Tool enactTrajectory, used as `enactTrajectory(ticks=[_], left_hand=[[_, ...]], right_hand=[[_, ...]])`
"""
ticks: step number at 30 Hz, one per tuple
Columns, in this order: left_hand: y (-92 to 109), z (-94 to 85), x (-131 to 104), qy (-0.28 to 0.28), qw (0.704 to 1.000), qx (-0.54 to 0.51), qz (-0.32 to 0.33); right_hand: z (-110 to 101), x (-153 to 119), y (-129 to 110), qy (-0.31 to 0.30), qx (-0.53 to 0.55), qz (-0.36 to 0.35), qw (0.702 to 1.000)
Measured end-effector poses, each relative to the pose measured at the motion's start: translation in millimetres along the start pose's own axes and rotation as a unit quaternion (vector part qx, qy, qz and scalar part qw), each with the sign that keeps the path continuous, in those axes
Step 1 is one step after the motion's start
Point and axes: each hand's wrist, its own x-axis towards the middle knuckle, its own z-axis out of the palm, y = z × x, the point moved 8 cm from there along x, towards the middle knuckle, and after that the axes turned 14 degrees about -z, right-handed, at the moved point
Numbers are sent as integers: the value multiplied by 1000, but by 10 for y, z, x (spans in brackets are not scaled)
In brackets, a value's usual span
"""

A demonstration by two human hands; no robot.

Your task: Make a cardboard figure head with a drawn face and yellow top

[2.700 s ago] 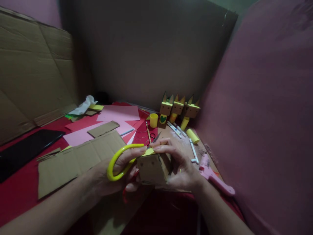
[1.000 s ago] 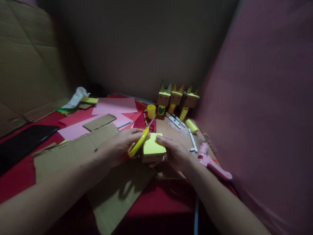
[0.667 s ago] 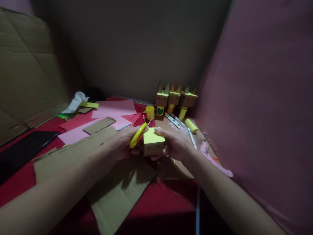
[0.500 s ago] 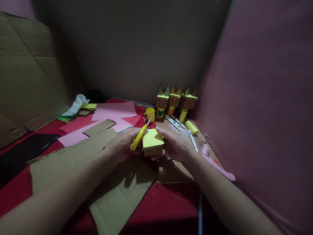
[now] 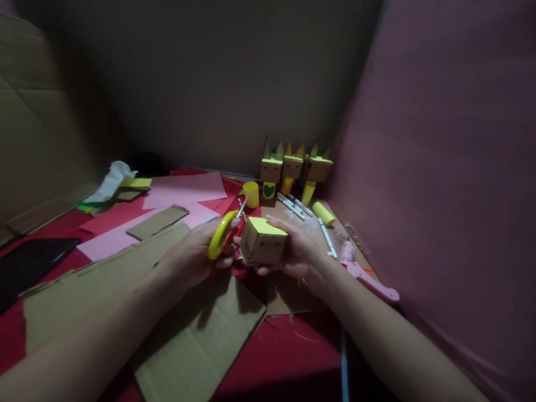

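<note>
My right hand (image 5: 302,245) is closed around a small cardboard box (image 5: 264,247), its thumb on top and fingers beneath. Yellow paper covers the top of the box, and two small dark marks show on its front face. In my left hand (image 5: 205,245) is a pair of scissors (image 5: 221,235) with yellow handles, the metal blades pointing up and away from me. The left fingertips are close to the left side of the box; whether they touch it I cannot tell.
Behind stand three cardboard figures (image 5: 288,167) with pointed ears. Markers (image 5: 292,205), yellow paper rolls (image 5: 323,213) and a pink glue gun (image 5: 368,279) lie at right. Pink sheets (image 5: 184,188), cardboard (image 5: 196,329) and a black flat device (image 5: 39,259) lie at left.
The left fingers have drawn back from the box, carrying the scissors slightly left. The box has turned in my right hand, so its left side now shows. The view has shifted slightly.
</note>
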Motion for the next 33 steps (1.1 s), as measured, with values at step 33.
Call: enactTrajectory(ticks=[33], left_hand=[[-10, 9, 25, -1, 994, 77, 75]], right_hand=[[-67, 27, 53, -49, 73, 25, 996]])
